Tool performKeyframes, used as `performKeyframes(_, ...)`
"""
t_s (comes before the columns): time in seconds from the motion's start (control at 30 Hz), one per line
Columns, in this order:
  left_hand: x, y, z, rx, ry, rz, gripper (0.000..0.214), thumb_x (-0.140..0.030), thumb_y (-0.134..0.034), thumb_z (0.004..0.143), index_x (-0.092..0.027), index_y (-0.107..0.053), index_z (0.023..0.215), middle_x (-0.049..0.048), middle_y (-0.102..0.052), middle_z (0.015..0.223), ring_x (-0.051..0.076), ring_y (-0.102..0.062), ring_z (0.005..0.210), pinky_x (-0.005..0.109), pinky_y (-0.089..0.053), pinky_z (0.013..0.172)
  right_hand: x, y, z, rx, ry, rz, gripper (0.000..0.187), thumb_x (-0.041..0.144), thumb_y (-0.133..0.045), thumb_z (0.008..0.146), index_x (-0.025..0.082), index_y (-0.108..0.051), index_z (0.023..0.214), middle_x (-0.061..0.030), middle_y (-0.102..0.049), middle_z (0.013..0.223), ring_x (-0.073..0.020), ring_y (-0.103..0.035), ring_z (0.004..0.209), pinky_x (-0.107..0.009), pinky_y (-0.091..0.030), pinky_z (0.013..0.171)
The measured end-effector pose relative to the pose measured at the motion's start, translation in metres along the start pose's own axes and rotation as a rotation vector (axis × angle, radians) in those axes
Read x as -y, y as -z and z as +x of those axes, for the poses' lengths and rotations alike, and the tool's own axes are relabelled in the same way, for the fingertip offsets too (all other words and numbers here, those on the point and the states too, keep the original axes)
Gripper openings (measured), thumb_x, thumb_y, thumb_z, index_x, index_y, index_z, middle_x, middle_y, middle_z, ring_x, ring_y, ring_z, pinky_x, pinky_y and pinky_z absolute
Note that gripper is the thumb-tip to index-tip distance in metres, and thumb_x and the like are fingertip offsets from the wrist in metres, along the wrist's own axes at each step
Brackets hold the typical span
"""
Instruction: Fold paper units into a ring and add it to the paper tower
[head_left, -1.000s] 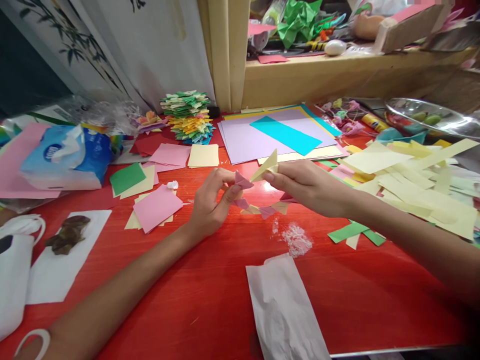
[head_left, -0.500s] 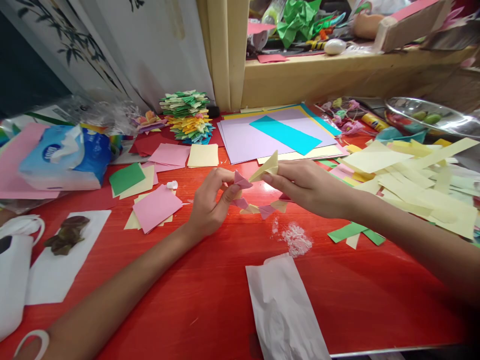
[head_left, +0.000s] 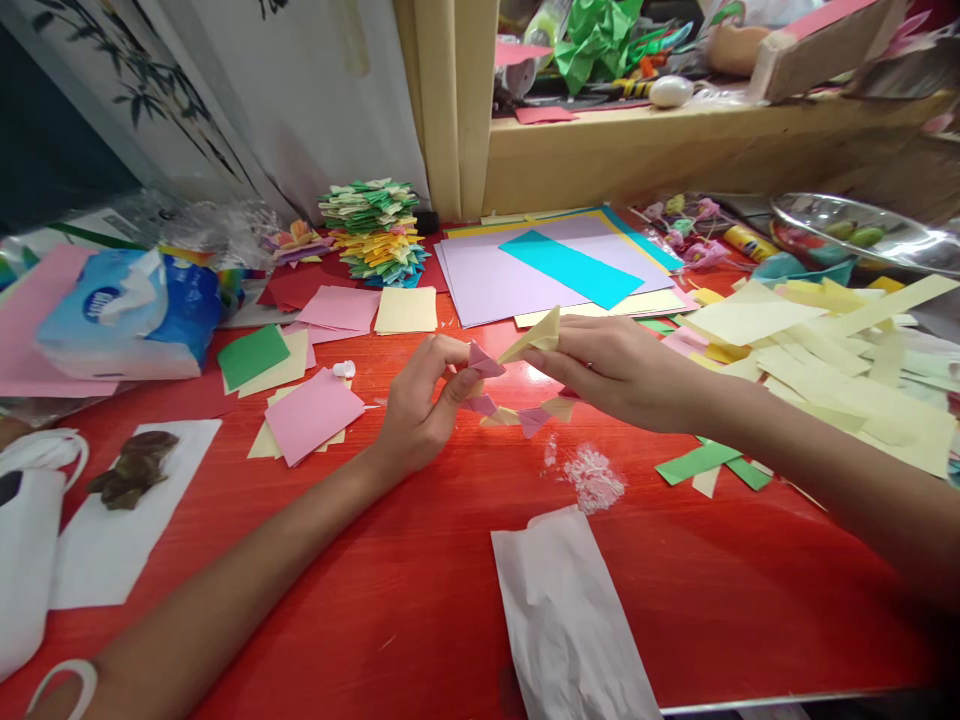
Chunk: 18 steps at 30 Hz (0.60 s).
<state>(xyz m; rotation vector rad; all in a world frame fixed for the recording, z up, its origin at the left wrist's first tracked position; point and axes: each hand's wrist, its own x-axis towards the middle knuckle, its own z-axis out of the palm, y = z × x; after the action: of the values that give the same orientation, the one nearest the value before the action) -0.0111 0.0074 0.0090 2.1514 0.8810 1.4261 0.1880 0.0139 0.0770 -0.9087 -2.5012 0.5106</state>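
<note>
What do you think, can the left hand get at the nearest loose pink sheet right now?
Probably yes: the pink sheet lies uncovered atop cream paper, and nothing bulky stands between it and the left hand, though that hand would likely need to release the pink folded piece first.

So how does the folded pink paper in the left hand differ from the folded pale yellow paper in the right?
The folded pink paper shows a shorter part than the folded pale yellow paper. The pink's upper edge slopes down rightward; the yellow's rises. Both are held.
</note>
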Motion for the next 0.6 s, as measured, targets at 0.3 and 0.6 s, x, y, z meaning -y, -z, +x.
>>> performKeyframes(0.3,-0.0007,-0.0001,0.0003,0.006,0.014,-0.006,0.012,-0.025,-0.046,0.088,-0.023,-0.057,0.091,0.0005,-0.054,0.081,0.01,-0.052,0.068,0.026,-0.047,0.063,0.0001,0.0046,-0.0013,0.046,0.084,-0.042,0.036,0.032,-0.027,0.094,0.017,-0.053,0.074,-0.0037,-0.049,0.069,-0.0133,-0.042,0.066,-0.028,-0.03,0.063)
performKeyframes(0.6,-0.0004,-0.0002,0.0006,0.002,-0.008,0.019,0.011,-0.024,-0.047,0.088,-0.022,-0.058,0.09,0.0004,-0.056,0.081,0.009,-0.053,0.068,0.025,-0.046,0.064,-0.0017,0.0036,-0.0013,0.046,0.108,-0.087,0.036,0.032,-0.029,0.094,0.016,-0.054,0.074,-0.0036,-0.049,0.067,-0.0137,-0.042,0.066,-0.029,-0.031,0.063)
